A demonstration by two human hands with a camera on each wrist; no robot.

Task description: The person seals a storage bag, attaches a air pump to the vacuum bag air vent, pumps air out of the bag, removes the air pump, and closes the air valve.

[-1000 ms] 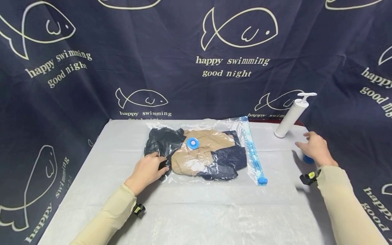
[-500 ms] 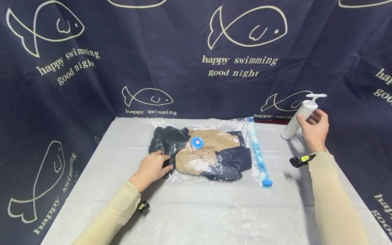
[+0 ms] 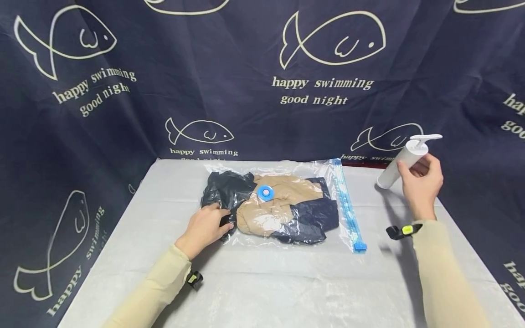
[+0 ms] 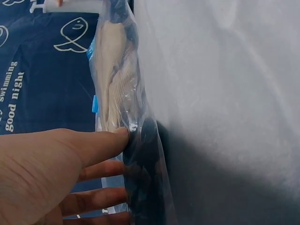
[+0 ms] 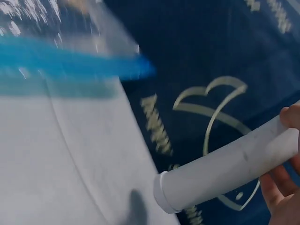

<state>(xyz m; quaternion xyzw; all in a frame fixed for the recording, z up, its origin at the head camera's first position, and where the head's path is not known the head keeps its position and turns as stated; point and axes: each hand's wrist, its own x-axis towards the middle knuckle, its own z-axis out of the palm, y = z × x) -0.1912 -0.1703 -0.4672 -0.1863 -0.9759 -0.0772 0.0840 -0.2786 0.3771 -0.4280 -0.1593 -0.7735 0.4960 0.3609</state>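
A clear vacuum storage bag (image 3: 287, 246) lies flat on the table with folded black, tan and navy clothes (image 3: 283, 200) inside. A round blue valve (image 3: 265, 192) sits on its top. My left hand (image 3: 205, 228) rests on the near left end of the bag, over the black cloth; in the left wrist view its fingers (image 4: 96, 199) are extended against the plastic. My right hand (image 3: 421, 184) grips the barrel of a white hand pump (image 3: 395, 171), tilted with its T-handle (image 3: 426, 138) up. Whether the pump's base touches the table, I cannot tell.
Along the bag's right edge runs a blue zip strip (image 3: 346, 205) with a blue slider (image 3: 359, 247) at its near end. White cloth covers the table (image 3: 287, 291). A dark blue fish-print curtain (image 3: 246, 54) stands behind and at both sides.
My right hand has moved up from beside a small blue object to the pump and taken hold of its barrel. The pump's handle end has dipped slightly. My left hand stays on the bag.
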